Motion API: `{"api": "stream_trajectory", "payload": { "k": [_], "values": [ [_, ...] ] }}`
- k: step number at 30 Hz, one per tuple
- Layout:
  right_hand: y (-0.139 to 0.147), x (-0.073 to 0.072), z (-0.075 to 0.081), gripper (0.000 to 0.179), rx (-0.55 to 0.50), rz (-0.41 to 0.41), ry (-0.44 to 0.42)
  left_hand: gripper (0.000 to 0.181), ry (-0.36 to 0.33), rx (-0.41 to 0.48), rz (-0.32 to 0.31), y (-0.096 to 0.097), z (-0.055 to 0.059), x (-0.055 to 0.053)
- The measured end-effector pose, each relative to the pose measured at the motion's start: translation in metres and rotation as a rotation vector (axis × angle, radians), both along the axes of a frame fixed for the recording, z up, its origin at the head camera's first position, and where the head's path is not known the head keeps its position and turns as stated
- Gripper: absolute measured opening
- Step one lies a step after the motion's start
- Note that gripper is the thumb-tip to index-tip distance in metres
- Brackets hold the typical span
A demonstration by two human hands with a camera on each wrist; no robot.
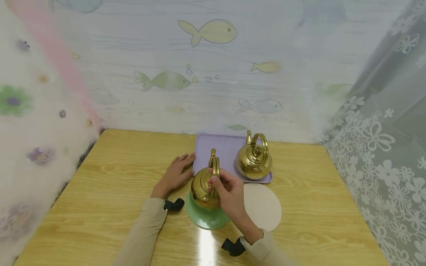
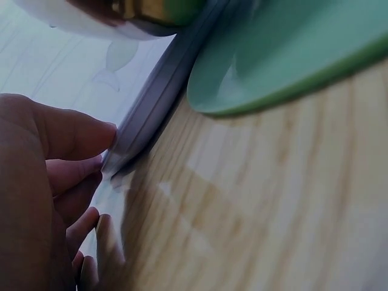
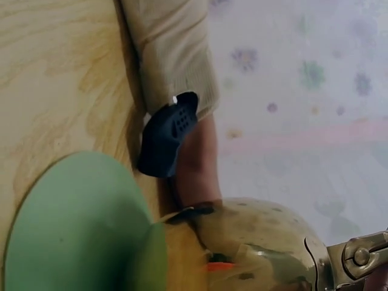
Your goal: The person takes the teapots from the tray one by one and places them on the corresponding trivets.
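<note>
My right hand (image 1: pixel 233 194) grips the arched handle of a shiny gold kettle (image 1: pixel 199 190), its spout pointing away from me. In the left wrist view, a gap shows between the kettle's base (image 2: pixel 160 15) and the green round mat (image 2: pixel 273 79), so the kettle is held above it. My left hand (image 1: pixel 174 175) lies beside the lilac tray (image 1: pixel 216 147), fingers extended, with the thumb and fingertips touching its left rim. The right wrist view shows the kettle's side (image 3: pixel 267 233) close up; the right hand's fingers are out of sight there.
A second gold kettle (image 1: pixel 254 162) stands on the tray's right side. Just in front of the tray lies a white round mat (image 1: pixel 266 210), partly behind my right wrist. The wooden table (image 1: pixel 116 177) meets a fish-patterned curtain (image 1: pixel 213 92) at its back edge.
</note>
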State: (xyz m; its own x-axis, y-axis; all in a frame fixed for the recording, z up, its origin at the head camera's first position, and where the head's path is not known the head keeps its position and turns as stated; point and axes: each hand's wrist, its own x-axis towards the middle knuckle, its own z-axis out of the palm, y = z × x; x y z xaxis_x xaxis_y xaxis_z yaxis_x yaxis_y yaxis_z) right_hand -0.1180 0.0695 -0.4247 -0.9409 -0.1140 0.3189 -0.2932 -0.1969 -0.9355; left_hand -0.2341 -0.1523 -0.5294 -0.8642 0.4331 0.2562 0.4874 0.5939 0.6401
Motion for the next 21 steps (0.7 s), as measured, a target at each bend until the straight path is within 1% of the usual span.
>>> {"api": "stream_trajectory", "payload": {
  "k": [4,7,17,21],
  "values": [
    [-0.002,0.004,0.0,0.03,0.003,-0.005,-0.045,0.06,-0.002,-0.01,0.002,0.0,-0.001,0.0],
    [-0.003,0.007,0.0,0.031,0.005,0.0,-0.057,0.06,-0.004,-0.005,0.0,-0.001,-0.001,0.0],
    [-0.002,0.015,-0.006,0.029,0.002,-0.004,-0.024,0.06,-0.01,-0.015,-0.01,0.0,0.0,0.0],
    [-0.001,0.018,-0.008,0.029,0.011,0.002,0.006,0.059,-0.004,-0.011,-0.008,0.0,0.0,0.0]
  ]
}}
